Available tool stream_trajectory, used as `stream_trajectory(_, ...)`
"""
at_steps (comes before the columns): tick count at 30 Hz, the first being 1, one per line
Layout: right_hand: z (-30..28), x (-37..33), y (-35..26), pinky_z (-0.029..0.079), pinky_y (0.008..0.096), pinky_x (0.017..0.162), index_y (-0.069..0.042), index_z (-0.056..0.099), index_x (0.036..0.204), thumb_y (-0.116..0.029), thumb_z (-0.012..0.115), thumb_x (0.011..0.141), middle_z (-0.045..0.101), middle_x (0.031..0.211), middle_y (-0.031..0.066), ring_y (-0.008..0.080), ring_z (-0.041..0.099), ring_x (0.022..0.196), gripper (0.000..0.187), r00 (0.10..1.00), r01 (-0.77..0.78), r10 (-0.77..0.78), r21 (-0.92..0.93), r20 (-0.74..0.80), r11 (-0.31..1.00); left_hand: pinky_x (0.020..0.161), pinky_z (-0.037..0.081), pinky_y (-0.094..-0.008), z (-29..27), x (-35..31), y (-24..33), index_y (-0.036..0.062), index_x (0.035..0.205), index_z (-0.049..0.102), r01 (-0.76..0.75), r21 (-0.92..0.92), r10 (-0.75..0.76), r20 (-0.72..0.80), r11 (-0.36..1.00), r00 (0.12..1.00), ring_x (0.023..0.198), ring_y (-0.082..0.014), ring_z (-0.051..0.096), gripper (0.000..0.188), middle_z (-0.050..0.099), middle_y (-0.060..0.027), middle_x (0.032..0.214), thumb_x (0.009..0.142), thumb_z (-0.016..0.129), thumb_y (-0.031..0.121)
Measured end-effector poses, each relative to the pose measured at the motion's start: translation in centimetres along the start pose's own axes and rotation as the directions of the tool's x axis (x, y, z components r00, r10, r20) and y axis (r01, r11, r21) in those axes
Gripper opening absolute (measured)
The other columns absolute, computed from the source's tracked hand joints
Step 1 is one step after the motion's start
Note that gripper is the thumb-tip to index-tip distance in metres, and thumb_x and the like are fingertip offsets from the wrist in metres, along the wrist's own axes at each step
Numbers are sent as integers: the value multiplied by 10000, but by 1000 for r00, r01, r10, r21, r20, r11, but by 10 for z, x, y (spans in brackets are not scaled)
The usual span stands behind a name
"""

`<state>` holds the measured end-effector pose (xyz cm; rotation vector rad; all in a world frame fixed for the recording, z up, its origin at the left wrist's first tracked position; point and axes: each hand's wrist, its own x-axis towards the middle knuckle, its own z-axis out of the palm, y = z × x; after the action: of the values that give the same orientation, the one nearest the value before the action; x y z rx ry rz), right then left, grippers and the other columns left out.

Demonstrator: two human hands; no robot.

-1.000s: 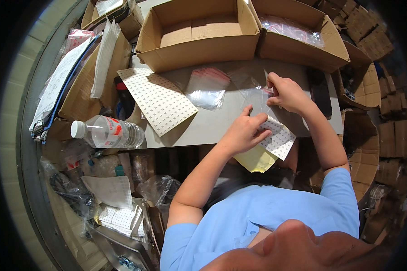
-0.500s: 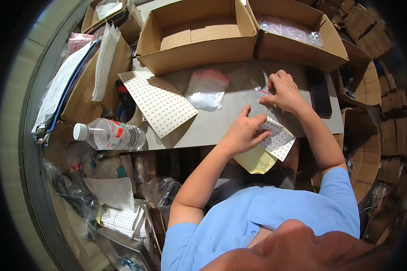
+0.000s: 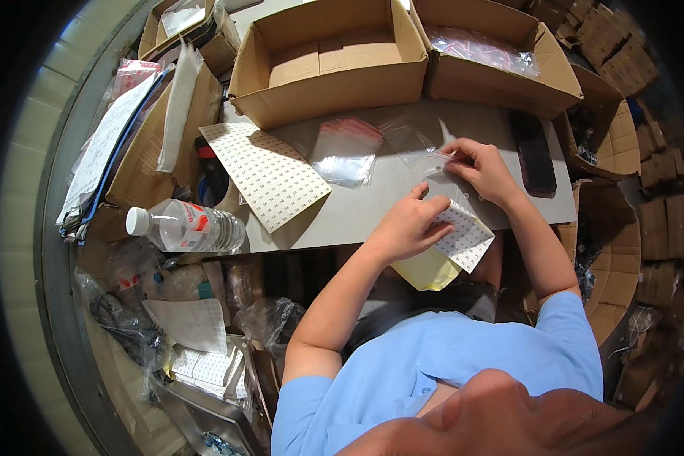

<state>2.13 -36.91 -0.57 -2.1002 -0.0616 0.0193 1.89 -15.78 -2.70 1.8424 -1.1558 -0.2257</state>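
My left hand (image 3: 406, 226) is closed on a folded sticker sheet (image 3: 467, 239), white with rows of small printed marks. Its pale yellow backing (image 3: 431, 271) hangs over the table's front edge. Just to the right and a little farther off, my right hand (image 3: 480, 171) pinches a clear zip bag (image 3: 435, 163) near its edge; part of the bag is hidden by the fingers. Beyond and left of it lies another clear bag (image 3: 407, 144). A stack of clear zip bags with red tops (image 3: 347, 152) rests farther left, next to a large flat sticker sheet (image 3: 266, 175).
A water bottle (image 3: 186, 226) lies at the table's left front. Open cardboard boxes (image 3: 327, 95) line the back; one at the right (image 3: 501, 82) holds plastic bags. A dark phone-like slab (image 3: 533, 156) lies at the right. Papers on a clipboard (image 3: 102, 148) stand left.
My right hand has come slightly nearer to me, its fingers more curled, and a clear flap now sticks up beyond it. My left hand has hardly moved with the sticker sheet.
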Motion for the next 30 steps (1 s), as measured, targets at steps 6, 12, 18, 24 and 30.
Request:
stream_trajectory(6,3,6,15,514,270,738,13,609,975,37,613,821,664,918,132,170,647,838,156,979,202,-202,47,-22,978,1121,284,-525,4,0,-2,45,835,475,-36,29,38,-44,999,998,597,-389,537,228,478,-125,531,811,684,132)
stream_trajectory(12,-30,7,17,456,220,663,14,608,916,-20,636,847,604,788,18,70,551,736,81,955,146,-71,247,-290,958,1115,288,-516,4,2,-2,44,843,485,-35,16,35,-37,999,999,605,-391,532,224,477,-128,538,811,686,139)
stream_trajectory(18,-47,-16,-2,467,287,681,-19,627,985,-78,769,664,528,736,40,167,547,720,356,972,-171,219,-386,84,906,1112,295,-506,2,0,-1,43,853,495,12,-13,-13,-10,1000,1000,611,-385,535,227,484,-138,529,810,691,149)
stream_trajectory(24,-29,-27,4,452,351,793,-5,573,868,-76,709,715,534,855,112,297,536,884,216,978,141,-55,-443,200,885,1098,312,-504,-1,0,-1,38,840,500,49,-47,-49,5,998,999,679,-405,537,227,483,-137,533,813,694,154)
stream_trajectory(30,-79,42,-17,460,263,734,-14,572,971,-90,651,799,580,803,22,100,553,757,203,886,218,-282,-204,-369,954,997,416,-455,4,-3,-9,12,827,488,5,-4,-6,-72,1000,997,784,-392,528,278,486,-158,685,793,726,151)
